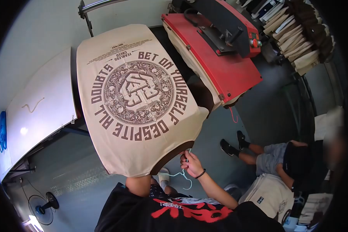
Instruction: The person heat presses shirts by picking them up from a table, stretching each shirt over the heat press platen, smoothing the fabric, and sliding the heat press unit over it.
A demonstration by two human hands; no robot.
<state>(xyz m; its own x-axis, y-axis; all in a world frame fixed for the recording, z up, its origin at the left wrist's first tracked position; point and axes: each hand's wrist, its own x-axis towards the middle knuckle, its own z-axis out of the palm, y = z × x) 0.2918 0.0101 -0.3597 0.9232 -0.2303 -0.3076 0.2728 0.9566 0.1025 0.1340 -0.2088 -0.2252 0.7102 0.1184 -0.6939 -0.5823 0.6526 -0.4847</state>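
Note:
A beige T-shirt [143, 150] with a large brown circular print lies stretched over a flat support, its dark-brown neckline facing me. My right hand [192, 165] is closed around a pale blue clothes hanger [186, 177] at the neck opening; the hanger's hook dangles below the hand. Part of the hanger seems to be inside the collar. My left forearm [138, 185] goes in under the near end of the T-shirt, so the cloth hides the left hand and its fingers.
A red heat press [228, 73] stands to the right, with another beige garment beneath it. On the left is a white table [38, 104] with a blue bag [2, 131]. A fan [44, 207] stands on the floor. A person [278, 158] sits at right, near hanging garments [297, 42].

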